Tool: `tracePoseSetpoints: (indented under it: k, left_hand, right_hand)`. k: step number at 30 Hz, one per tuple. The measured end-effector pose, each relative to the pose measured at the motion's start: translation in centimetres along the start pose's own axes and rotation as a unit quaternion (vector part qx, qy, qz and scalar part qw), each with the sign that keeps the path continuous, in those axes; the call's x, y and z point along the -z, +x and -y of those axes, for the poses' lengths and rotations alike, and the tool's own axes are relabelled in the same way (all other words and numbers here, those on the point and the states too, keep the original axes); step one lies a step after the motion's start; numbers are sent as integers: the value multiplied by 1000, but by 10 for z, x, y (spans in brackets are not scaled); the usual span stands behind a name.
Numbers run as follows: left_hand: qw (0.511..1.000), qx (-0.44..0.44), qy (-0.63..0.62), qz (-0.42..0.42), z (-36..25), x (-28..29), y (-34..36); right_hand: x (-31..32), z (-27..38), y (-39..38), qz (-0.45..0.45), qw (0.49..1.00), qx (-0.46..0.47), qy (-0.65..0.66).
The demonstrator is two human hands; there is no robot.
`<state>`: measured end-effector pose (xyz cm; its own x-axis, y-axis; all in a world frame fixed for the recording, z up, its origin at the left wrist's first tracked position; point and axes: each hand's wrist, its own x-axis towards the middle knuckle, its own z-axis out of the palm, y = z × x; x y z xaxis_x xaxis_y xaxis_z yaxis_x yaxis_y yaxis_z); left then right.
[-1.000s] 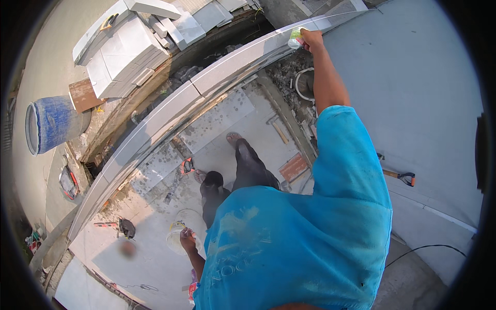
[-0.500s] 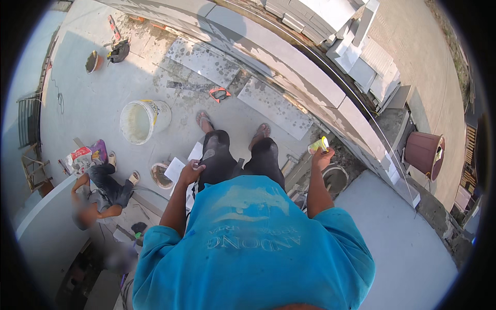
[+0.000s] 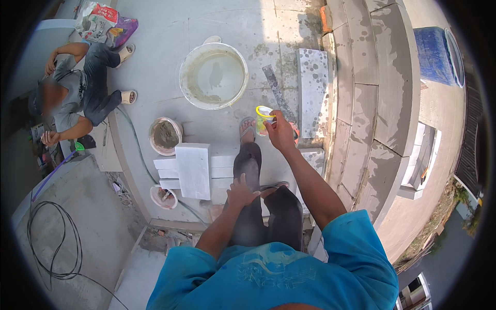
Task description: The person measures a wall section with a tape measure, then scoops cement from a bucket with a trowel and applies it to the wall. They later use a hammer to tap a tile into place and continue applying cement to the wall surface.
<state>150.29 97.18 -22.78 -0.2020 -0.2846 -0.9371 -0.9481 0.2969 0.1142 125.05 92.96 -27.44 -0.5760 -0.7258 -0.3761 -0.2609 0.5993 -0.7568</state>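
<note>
My right hand [image 3: 281, 133] is closed on a small plastic cup [image 3: 261, 127] with a yellow rim and a green-and-yellow side, held out ahead of my foot. My left hand [image 3: 242, 193] lies with fingers spread on my dark trouser leg, near the knee, holding nothing. Just left of it, a white block [image 3: 193, 170] lies across several other pale blocks [image 3: 222, 172]. Beyond the cup stands a large white bucket [image 3: 184, 77] with cloudy liquid in it.
A pail of grey mortar [image 3: 166, 135] and a smaller pail [image 3: 163, 197] stand left of the blocks. A person [image 3: 77, 88] sits at the far left. On the right runs a low block wall [image 3: 382, 72] with a speckled slab [image 3: 313, 77] beside it. A hose [image 3: 135, 137] crosses the floor.
The view has turned, bringing the large bucket ahead and the wall to the right. The cup in my right hand has moved from beside the wall to the front. My left hand's fingers have spread.
</note>
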Motion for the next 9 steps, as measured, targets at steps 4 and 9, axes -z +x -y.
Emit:
tracePoseSetpoints:
  k: [4,9]
  left_hand:
    - [998,28,-3,-53,0,15,33]
    - [996,65,-57,19,14,37,64]
  right_hand:
    - [-125,43,170,55,987,122,-85]
    - [-255,9,305,232,914,40,-329]
